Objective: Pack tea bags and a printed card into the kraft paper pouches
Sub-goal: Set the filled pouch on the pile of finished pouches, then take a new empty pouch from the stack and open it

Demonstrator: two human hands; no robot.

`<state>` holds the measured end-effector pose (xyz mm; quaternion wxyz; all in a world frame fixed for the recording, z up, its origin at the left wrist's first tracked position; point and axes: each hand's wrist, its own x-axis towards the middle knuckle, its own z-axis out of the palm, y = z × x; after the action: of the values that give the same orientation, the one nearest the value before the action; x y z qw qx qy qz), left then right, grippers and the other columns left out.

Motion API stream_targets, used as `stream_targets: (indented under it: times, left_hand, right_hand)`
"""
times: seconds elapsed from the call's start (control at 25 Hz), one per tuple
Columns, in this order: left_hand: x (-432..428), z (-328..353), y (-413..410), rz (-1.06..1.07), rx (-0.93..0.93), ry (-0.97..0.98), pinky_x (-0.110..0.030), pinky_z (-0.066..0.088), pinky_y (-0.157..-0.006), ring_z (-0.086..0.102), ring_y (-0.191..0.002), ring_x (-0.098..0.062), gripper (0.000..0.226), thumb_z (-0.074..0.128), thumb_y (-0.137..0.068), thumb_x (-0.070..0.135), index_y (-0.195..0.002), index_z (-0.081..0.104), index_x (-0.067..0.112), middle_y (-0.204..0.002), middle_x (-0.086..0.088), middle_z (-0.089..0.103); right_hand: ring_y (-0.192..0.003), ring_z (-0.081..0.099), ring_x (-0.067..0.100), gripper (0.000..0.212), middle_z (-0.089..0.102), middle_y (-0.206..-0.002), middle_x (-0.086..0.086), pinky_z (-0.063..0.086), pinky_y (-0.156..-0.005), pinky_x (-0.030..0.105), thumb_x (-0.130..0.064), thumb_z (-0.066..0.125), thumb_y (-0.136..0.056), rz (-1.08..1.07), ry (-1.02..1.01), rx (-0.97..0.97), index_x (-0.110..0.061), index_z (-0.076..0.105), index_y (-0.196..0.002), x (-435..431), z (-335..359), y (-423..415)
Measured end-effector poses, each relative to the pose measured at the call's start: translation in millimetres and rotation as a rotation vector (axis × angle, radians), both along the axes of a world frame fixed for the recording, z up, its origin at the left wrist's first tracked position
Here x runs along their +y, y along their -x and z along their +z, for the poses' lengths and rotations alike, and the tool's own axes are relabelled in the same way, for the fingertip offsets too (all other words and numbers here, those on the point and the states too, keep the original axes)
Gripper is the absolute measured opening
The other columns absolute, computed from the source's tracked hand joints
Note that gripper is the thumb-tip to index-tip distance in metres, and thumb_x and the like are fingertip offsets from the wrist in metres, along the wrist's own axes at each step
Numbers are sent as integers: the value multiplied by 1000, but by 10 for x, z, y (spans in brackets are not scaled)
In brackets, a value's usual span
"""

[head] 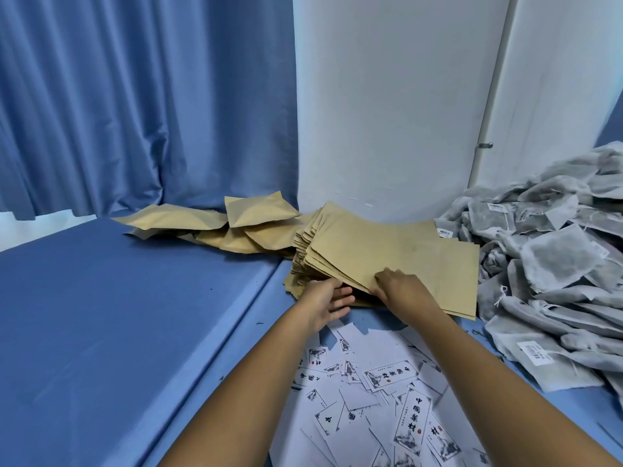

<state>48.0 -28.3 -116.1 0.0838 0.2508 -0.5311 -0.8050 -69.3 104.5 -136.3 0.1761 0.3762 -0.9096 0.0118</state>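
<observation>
A fanned stack of flat kraft paper pouches lies at the middle of the blue surface. My right hand pinches the near edge of the top pouch. My left hand rests at the stack's near left corner, fingers straight and pointing right under the lifted edge. Loose white printed cards with black characters are scattered in front of the stack, partly under my forearms. A big heap of grey tea bags fills the right side.
Several puffy, filled kraft pouches lie at the back left against a blue curtain. A white wall stands behind the stack. The blue surface has a raised seam running diagonally left of my arms.
</observation>
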Motion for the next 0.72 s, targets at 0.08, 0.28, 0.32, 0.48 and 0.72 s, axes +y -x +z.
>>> stream_targets:
  times: [0.08, 0.28, 0.32, 0.48, 0.72]
  left_hand:
    - [-11, 1, -11, -8, -2, 14, -38, 50, -84, 64, -80, -20, 7, 43, -100, 11, -103, 50, 8, -93, -9, 66]
    - [-54, 15, -46, 147, -28, 279, -26, 51, -67, 59, -67, -11, 18, 43, -98, 10, -87, 57, 16, -83, -2, 64]
    - [-76, 18, -62, 195, -20, 377, -27, 51, -67, 57, -67, -12, 21, 43, -96, 10, -83, 57, 17, -81, -3, 63]
    - [-162, 37, -183, 350, 15, 794, -24, 44, -70, 54, -76, -12, 12, 51, -91, 8, -89, 57, 19, -107, -7, 56]
    - [-91, 145, -254, 482, 199, 1121, -33, 47, -93, 51, -113, -22, 64, 75, -80, 18, -135, 42, 16, -132, -5, 38]
  right_hand:
    - [-96, 57, 26, 27, 58, -109, 6, 39, -71, 34, -29, 33, -102, -12, -73, 43, -12, 50, -112, -7, -23, -18]
    - [-75, 59, 27, 26, 66, -89, 8, 35, -57, 30, 3, 43, -87, -188, 124, 30, -8, 55, -109, -31, -5, -166]
    - [-72, 57, 28, 29, 66, -87, 10, 36, -57, 29, 5, 44, -86, -218, 239, 0, -8, 58, -108, -12, 12, -178]
    - [-76, 61, 31, 20, 69, -84, 13, 39, -60, 31, -11, 50, -94, -224, 617, -96, -10, 68, -100, 140, 128, -249]
    - [-73, 56, 18, 6, 71, -77, -1, 35, -59, 26, -10, 71, -82, -130, 1025, -82, -15, 73, -82, 347, 154, -433]
